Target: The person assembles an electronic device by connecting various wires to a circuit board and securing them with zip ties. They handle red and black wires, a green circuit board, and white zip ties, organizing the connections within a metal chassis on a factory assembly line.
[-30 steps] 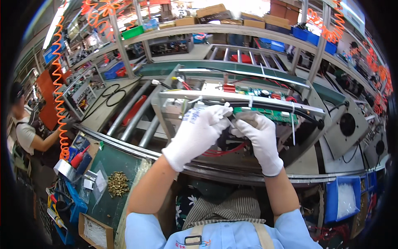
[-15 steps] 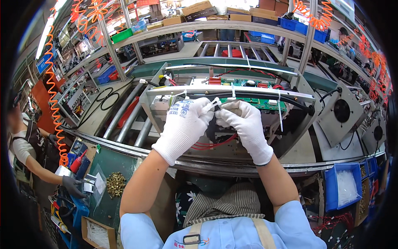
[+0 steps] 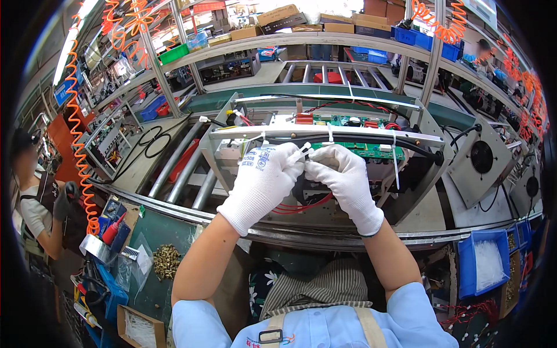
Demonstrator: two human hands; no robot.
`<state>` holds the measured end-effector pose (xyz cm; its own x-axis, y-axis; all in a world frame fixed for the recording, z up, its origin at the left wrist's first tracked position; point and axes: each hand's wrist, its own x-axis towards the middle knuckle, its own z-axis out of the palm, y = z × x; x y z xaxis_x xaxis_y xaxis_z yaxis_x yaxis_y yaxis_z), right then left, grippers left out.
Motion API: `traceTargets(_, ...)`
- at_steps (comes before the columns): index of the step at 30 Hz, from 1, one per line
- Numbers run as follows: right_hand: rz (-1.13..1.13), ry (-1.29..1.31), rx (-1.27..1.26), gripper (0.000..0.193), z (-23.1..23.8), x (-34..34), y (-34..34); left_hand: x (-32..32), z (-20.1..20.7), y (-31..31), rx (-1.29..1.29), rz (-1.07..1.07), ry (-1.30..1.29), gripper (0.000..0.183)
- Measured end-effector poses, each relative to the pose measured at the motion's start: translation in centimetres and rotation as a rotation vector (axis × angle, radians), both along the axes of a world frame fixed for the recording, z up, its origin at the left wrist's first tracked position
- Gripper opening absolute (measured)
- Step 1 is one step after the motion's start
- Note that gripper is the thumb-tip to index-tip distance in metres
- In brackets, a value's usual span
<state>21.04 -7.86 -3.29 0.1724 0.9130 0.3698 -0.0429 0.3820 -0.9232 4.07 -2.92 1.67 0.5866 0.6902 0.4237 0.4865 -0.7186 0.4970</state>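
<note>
Both hands wear white knit gloves and meet fingertip to fingertip at the front of an open metal chassis (image 3: pixel 216 152). My left hand (image 3: pixel 264 177) is closed in a pinch on a small white piece (image 3: pixel 306 147), which sticks up between the fingertips with a dark bit beside it. My right hand (image 3: pixel 343 177) is also pinched at that spot; what its fingers hold is hidden. Behind them, black cables (image 3: pixel 360 139) run along the chassis's front rail, bound by white cable ties (image 3: pixel 397 168). A green circuit board (image 3: pixel 362 149) lies inside, and red wires (image 3: pixel 301 207) loop below the hands.
Metal rollers (image 3: pixel 184 174) lie left of the chassis. A fan panel (image 3: pixel 480 155) leans at right. Blue bins (image 3: pixel 464 272), a pile of brass fittings (image 3: pixel 166 261) and a cardboard box of white ties (image 3: pixel 123 319) stand near me. A co-worker (image 3: pixel 40 203) stands at far left.
The view has shifted slightly. Both my hands keep their pinch at the same place by the chassis. The co-worker at left has drawn a gloved hand back from the bench.
</note>
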Motion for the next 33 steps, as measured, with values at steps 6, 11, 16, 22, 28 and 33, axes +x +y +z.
traceTargets(6, -0.196, -0.255, 0.237, 0.017, -0.6, -0.2, -0.4, 0.2, -1.0, 0.7, -0.051, -0.052, -0.111, 0.021)
traceTargets(11, -0.278, -0.392, 0.486, 0.016, -1.2, -1.9, -1.5, 0.1, -1.0, 0.2, 0.152, 0.273, -0.049, 0.031)
traceTargets(16, -0.222, -0.543, 0.560, 0.016, -0.7, -2.4, -1.2, -0.4, -0.8, 0.1, 0.126, 0.309, -0.018, 0.034)
traceTargets(22, 0.154, -0.003, 0.190, 0.011, -0.3, -1.1, -0.7, -0.5, -4.0, -0.2, 0.199, 0.254, -0.189, 0.035)
traceTargets(28, 0.105, 0.184, 0.179, 0.012, -1.5, -1.0, -0.3, 0.2, -9.5, -1.7, -0.024, 0.285, -0.273, 0.033)
traceTargets(33, 0.091, 0.315, 0.097, 0.010, -1.4, -4.6, 0.0, 3.3, -12.8, 1.3, 0.022, 0.218, -0.450, 0.030)
